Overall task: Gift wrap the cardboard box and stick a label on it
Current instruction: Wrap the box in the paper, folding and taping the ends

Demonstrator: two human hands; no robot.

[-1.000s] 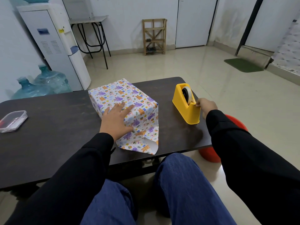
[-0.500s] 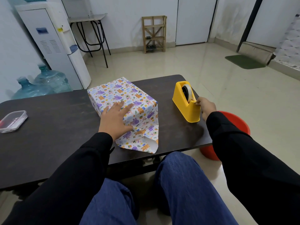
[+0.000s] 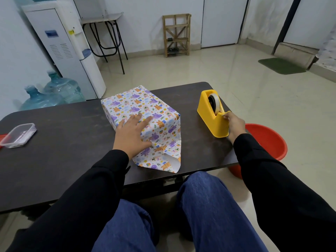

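Head view | left hand (image 3: pixel 133 135) — fingers (image 3: pixel 145 121) flat on wrapped box (image 3: pixel 145 108) | right hand (image 3: pixel 235 124) — fingers (image 3: pixel 227 116) pinch tape (image 3: pixel 215 103) at yellow dispenser (image 3: pixel 209 119) on counter (image 3: pixel 72 142)

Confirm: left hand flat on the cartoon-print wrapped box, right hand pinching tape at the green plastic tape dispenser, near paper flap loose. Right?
One error: the plastic tape dispenser is yellow, not green, as the head view shows. The rest holds: left hand flat on the cartoon-print wrapped box, right hand pinching tape at the dispenser, near paper flap loose.
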